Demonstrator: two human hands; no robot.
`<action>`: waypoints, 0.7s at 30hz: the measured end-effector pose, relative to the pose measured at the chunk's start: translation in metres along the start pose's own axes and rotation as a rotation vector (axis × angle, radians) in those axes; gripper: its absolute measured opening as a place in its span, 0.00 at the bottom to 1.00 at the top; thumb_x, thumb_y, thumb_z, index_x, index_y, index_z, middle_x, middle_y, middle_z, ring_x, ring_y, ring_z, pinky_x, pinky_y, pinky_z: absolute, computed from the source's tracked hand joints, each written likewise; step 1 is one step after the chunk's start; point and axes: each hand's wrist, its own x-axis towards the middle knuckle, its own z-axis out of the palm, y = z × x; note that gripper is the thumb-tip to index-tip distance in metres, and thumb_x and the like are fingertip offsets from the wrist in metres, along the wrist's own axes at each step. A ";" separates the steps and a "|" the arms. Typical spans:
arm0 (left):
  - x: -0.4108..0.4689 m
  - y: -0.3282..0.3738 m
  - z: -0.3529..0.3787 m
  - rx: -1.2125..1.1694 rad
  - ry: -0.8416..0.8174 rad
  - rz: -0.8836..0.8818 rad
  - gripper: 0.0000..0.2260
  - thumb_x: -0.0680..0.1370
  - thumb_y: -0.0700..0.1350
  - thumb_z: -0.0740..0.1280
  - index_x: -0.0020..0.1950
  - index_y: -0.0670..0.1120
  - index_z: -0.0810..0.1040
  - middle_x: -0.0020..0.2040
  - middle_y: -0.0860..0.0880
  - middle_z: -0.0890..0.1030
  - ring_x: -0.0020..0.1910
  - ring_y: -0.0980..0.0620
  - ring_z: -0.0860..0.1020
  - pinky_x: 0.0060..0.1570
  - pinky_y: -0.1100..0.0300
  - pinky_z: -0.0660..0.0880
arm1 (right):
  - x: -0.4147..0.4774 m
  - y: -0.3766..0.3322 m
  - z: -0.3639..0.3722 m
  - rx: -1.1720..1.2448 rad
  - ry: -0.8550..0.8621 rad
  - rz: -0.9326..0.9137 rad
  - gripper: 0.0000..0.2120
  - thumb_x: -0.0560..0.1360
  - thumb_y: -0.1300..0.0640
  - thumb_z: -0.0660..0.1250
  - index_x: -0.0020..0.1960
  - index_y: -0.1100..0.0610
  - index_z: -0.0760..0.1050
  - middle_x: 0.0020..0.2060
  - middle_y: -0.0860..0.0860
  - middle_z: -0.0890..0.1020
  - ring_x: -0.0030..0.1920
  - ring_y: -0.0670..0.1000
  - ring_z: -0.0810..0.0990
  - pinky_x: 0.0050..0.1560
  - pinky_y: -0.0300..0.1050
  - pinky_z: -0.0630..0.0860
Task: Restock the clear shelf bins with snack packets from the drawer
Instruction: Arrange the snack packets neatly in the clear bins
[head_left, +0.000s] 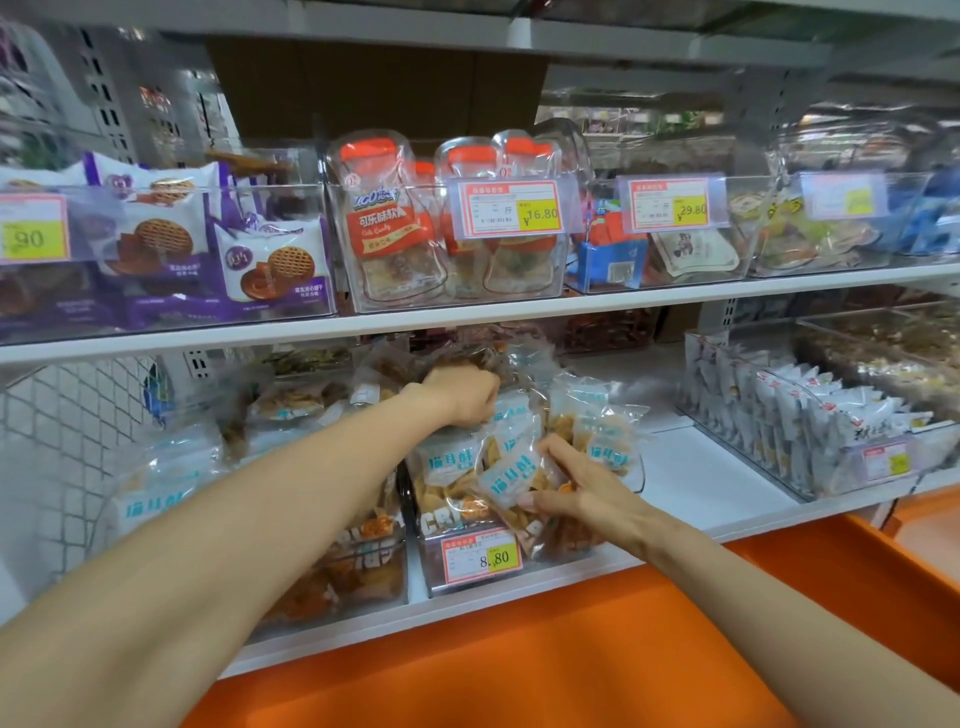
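Below the arms, the orange drawer (519, 649) runs along the lower shelf (717, 467). Over the clear bin (434, 582) the right hand (582, 493) pinches a snack packet (506, 483). Bare white shelf lies open just to its right. Farther back, the left hand (462, 397) curls round piled packets (576, 402). Upper bins (395, 293) stand above.

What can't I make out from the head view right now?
Head view:
- Left hand: fingertips hidden behind its own knuckles; whether it grips a packet is unclear.
- Far-right price tag: blurred, unreadable.
- Left price tag: cut by the left edge.
- Rear of the clear bin: hidden by heaped snack packets.
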 end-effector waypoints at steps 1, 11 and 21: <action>0.000 -0.002 -0.001 -0.054 -0.016 -0.010 0.12 0.80 0.51 0.59 0.53 0.43 0.74 0.49 0.45 0.78 0.45 0.48 0.74 0.42 0.57 0.68 | 0.002 0.000 0.000 0.032 -0.006 0.009 0.13 0.74 0.57 0.70 0.55 0.49 0.69 0.48 0.48 0.82 0.44 0.43 0.82 0.42 0.35 0.75; -0.009 0.007 -0.003 0.032 -0.121 -0.068 0.31 0.68 0.60 0.71 0.63 0.44 0.68 0.54 0.50 0.76 0.50 0.49 0.74 0.47 0.56 0.72 | 0.000 0.004 -0.008 0.129 0.135 -0.010 0.20 0.63 0.49 0.70 0.53 0.52 0.72 0.44 0.46 0.81 0.43 0.41 0.80 0.42 0.35 0.73; -0.019 0.005 0.006 0.027 0.039 -0.064 0.31 0.68 0.64 0.70 0.63 0.46 0.70 0.58 0.48 0.76 0.55 0.48 0.73 0.48 0.56 0.67 | 0.002 0.010 0.013 -0.162 0.636 -0.071 0.20 0.65 0.54 0.77 0.53 0.52 0.73 0.43 0.43 0.79 0.44 0.42 0.77 0.43 0.36 0.71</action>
